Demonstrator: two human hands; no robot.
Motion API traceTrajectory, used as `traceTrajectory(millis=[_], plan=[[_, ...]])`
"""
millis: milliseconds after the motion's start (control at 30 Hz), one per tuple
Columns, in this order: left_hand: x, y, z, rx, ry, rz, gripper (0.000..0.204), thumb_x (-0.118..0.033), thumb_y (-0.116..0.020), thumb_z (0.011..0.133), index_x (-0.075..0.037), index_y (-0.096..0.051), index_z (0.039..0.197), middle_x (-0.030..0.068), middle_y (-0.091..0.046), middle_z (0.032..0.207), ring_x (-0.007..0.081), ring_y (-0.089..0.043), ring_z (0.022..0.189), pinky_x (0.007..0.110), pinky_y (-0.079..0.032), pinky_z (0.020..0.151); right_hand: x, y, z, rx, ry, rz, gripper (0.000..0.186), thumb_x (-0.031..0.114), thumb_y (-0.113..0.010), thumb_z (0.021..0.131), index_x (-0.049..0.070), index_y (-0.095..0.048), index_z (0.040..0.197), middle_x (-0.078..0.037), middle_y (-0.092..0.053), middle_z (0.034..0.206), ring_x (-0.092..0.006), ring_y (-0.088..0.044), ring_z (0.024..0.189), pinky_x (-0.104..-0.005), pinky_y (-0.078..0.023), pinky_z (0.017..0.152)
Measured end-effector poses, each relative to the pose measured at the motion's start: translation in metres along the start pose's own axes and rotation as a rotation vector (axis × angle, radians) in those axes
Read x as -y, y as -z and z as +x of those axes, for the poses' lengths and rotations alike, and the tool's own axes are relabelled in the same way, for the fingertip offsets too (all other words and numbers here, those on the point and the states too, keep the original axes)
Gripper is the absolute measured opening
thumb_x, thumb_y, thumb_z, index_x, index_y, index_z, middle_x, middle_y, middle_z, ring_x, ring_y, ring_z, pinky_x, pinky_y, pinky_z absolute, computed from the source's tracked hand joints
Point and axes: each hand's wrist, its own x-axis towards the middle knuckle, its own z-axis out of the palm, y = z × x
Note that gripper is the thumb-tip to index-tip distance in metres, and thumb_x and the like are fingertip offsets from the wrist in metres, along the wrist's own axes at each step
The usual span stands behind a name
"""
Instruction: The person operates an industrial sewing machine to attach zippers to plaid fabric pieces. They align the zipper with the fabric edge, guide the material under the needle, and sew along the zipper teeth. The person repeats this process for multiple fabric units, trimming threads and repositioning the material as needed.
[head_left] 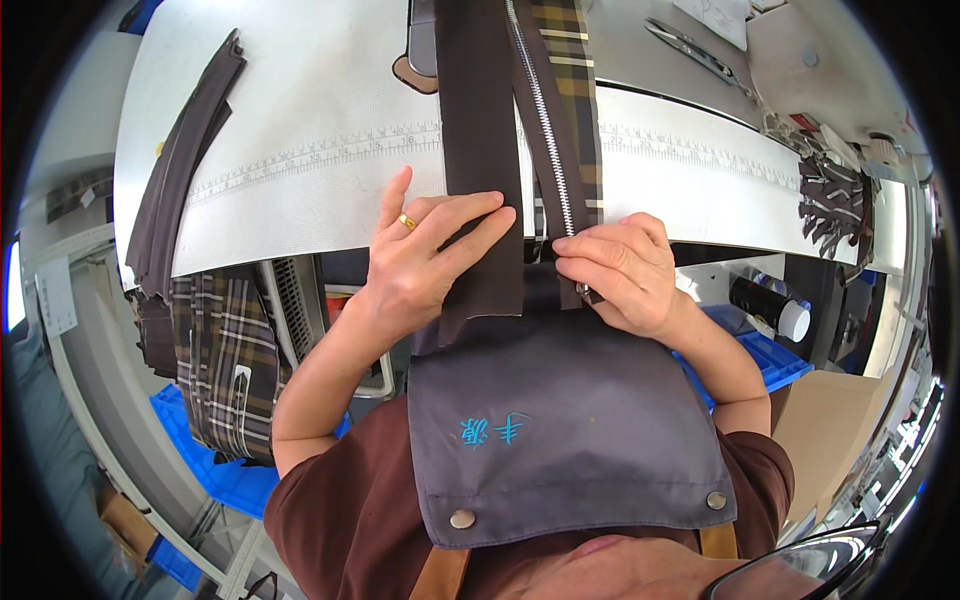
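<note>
Here, right hand: the person's right hand (630, 275) pinches the lower end of a zipper (545, 130) between thumb and fingers, at the table's near edge.
Left hand: two fingertips of the left hand (420, 250) rest on a wide brown strip (480, 110); another finger lifts clear, and one wears a gold ring (406, 221). The thumb is hidden, so whether it grips from beneath cannot be told.
Zipper: silver teeth on dark tape, running up and away from the right hand, just right of the brown strip and over plaid cloth (582, 80).
Brown strip: its near end hangs past the edge in front of a gray apron (570, 400).
White table: a ruler scale (300, 165) crosses the white table (300, 100); a phone (423, 45) lies beside the brown strip.
Far left: folded dark strips (190, 170) lie on the table, with plaid pieces (225, 350) hanging below, near a blue bin (190, 420).
Far right: metal snips (690, 50) lie beyond the ruler, a dark bundle (833, 200) sits at the table's end, and a white-capped black bottle (765, 308) shows below.
</note>
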Motion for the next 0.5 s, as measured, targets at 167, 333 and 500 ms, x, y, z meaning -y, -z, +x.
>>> traceTrajectory(millis=[167, 333, 500], plan=[[0.005, -0.002, -0.003, -0.043, -0.028, -0.016, 0.035, -0.012, -0.056, 0.072, -0.008, -0.071, 0.104, 0.0043, -0.064, 0.104, 0.0124, -0.06, 0.077, 0.042, -0.021, 0.111, 0.019, -0.001, 0.015, -0.009, -0.011, -0.062, 0.024, 0.006, -0.068, 0.065, 0.005, -0.066, 0.088, -0.006, -0.066, 0.098, -0.0175, -0.061, 0.081, -0.0298, -0.042, 0.068], [0.008, -0.004, -0.005, -0.06, -0.029, -0.038, 0.036, -0.014, -0.056, 0.073, -0.009, -0.071, 0.105, 0.0036, -0.064, 0.104, 0.0113, -0.059, 0.075, 0.042, -0.02, 0.112, 0.024, -0.008, 0.019, -0.012, -0.018, -0.069, 0.02, 0.007, -0.068, 0.064, 0.004, -0.066, 0.084, -0.006, -0.065, 0.096, -0.0172, -0.059, 0.081, -0.0302, -0.042, 0.07], [0.003, -0.005, -0.002, -0.101, -0.015, 0.021, 0.033, -0.015, -0.065, 0.067, -0.015, -0.072, 0.1, 0.0006, -0.067, 0.1, 0.0105, -0.059, 0.074, 0.041, -0.025, 0.109, 0.028, -0.013, 0.021, -0.009, -0.005, -0.078, 0.02, 0.009, -0.067, 0.064, 0.004, -0.066, 0.083, -0.007, -0.064, 0.097, -0.0174, -0.058, 0.082, -0.0303, -0.041, 0.071]])
